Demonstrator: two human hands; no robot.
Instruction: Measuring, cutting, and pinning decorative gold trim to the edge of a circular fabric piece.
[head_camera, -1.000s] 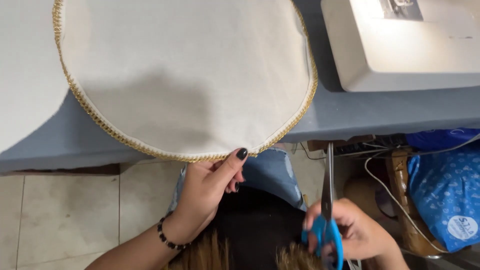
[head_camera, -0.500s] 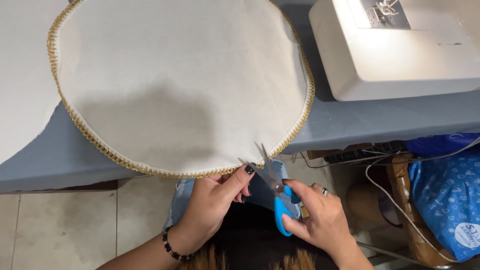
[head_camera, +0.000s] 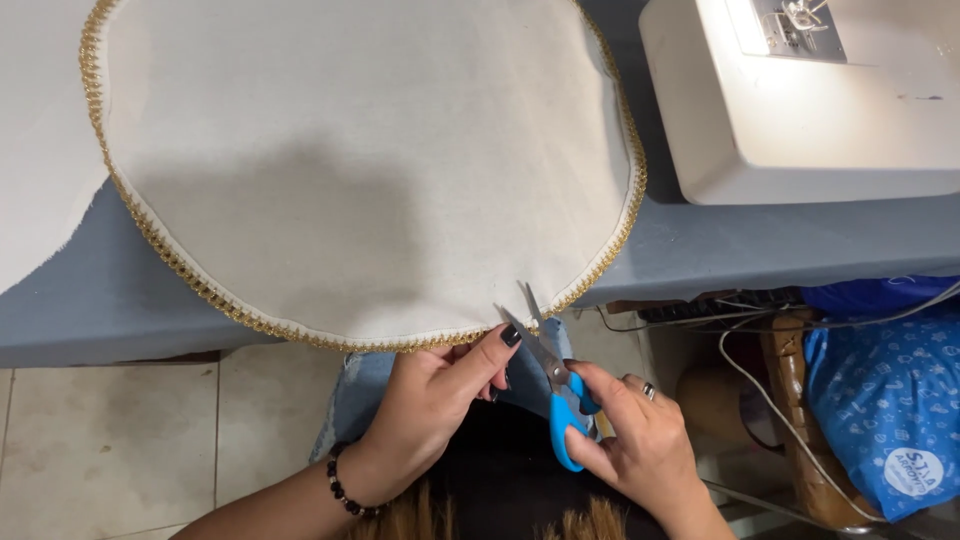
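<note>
A round cream cloth (head_camera: 370, 170) edged with gold braid (head_camera: 190, 275) lies on the grey-blue table (head_camera: 90, 300), its near edge hanging over the table front. My left hand (head_camera: 430, 400) pinches that near edge with thumb and fingers. My right hand (head_camera: 635, 445) grips blue-handled scissors (head_camera: 555, 385). Their blades are spread apart and point up at the braid just right of my left thumb.
A white sewing machine (head_camera: 800, 100) stands on the table at the right. Another cream cloth (head_camera: 35, 150) lies at the far left. Below the table edge are cables (head_camera: 740, 370), a blue patterned bag (head_camera: 885, 400) and a tiled floor (head_camera: 120, 440).
My right hand has risen from low at the right and carried the scissors up to the cloth's near edge. The left hand has stayed gripping that edge.
</note>
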